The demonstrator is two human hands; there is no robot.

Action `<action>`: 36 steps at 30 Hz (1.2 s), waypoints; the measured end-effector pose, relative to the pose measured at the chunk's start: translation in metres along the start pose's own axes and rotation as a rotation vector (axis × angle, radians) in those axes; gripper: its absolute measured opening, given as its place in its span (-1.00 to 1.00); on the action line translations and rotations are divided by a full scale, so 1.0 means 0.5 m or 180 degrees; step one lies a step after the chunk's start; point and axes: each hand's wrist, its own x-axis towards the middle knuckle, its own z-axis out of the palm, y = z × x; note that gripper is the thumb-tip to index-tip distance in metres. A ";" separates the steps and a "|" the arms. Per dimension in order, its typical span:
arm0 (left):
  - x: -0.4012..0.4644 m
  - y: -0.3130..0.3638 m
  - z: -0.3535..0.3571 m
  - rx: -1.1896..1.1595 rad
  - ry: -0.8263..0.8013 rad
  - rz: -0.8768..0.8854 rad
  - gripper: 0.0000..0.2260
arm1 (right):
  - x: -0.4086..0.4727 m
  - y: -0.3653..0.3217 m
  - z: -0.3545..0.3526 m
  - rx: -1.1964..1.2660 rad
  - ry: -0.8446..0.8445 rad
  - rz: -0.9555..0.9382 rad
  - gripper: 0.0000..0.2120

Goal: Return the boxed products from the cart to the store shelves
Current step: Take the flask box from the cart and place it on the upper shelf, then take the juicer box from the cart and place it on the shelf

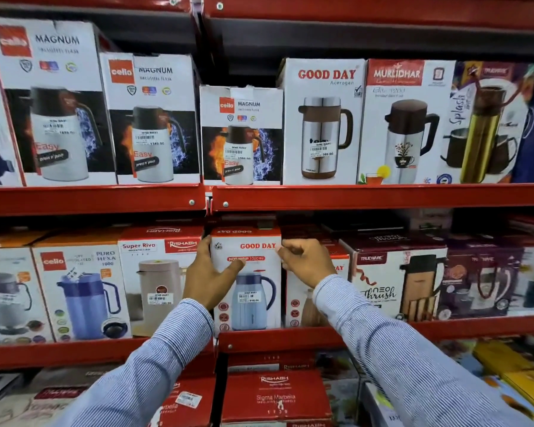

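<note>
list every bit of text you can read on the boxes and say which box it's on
"cello MAGNUM": three top-shelf flask boxes
"GOOD DAY": top-shelf steel jug box
"MURLIDHAR": box right of it
"GOOD DAY": middle-shelf box, left hand and right hand on it
"Super Riva", "RISHABH": beige flask box
"cello PURO HEXA 1000": blue jug box
"TRUEWARE", "Thrush": gold flask box
"RISHABH Sigma Marbella": red bottom box
Price stickers: too blurred.

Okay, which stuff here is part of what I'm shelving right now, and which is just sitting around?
In the job:
- red-and-white Good Day flask box on the middle shelf
- left hand, gripping its left edge
- right hand, at its top right corner

Just there:
- white Cello Magnum boxes, upper shelf
- red Rishabh Sigma Marbella box, below
- maroon Trueware Neo Thrush box
</note>
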 end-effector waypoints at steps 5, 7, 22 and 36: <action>-0.040 -0.015 -0.005 0.0101 0.0026 0.0239 -0.34 | -0.041 0.044 -0.034 0.0487 -0.0347 -0.0009 -0.58; -0.081 -0.022 0.003 0.0238 0.0079 0.0395 -0.35 | -0.081 0.077 -0.058 0.0519 -0.0291 -0.0040 -0.59; -0.455 -0.218 0.200 0.0788 -0.0963 0.0411 -0.44 | -0.506 0.448 -0.130 0.0721 -0.0112 0.1489 -0.68; -0.788 -0.478 0.492 0.0753 -0.3010 -0.2789 -0.34 | -0.820 0.838 -0.081 -0.0201 -0.0838 0.3407 -0.77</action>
